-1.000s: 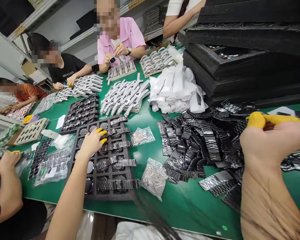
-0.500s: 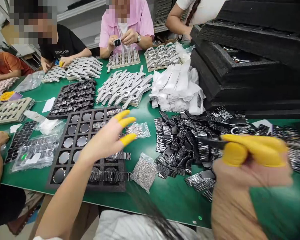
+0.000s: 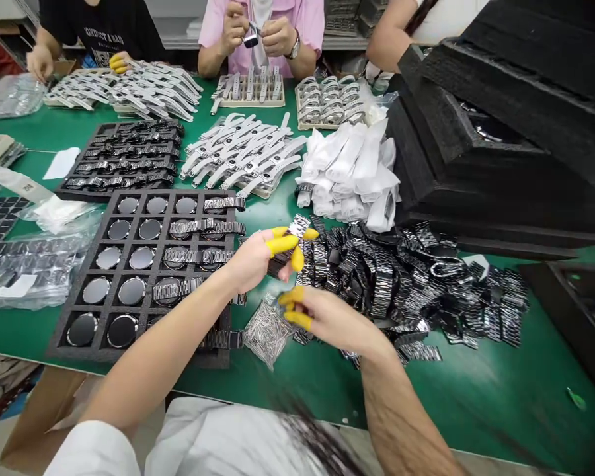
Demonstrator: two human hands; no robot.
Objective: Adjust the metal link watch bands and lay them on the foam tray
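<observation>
My left hand, with yellow finger cots, grips a black metal-link watch band above the near middle of the table. Just below it, my right hand has its cotted fingertips drawn together at the edge of a clear bag of thin metal pins. What those fingers hold, if anything, I cannot make out. A heap of black link watch bands lies beyond and right of both hands. Left of them is a black foam tray of round watch faces; bands lie across its right columns, partly behind my left forearm.
Behind stand a second black tray of banded watches, a pile of white-strapped watches and white wrapped bundles. Stacked black foam trays rise at right. Plastic packs lie left. Co-workers sit across the table.
My left hand has moved right from over the tray and now grips a watch band. My right hand has come left from the far right to the bag of pins. The view has shifted.
</observation>
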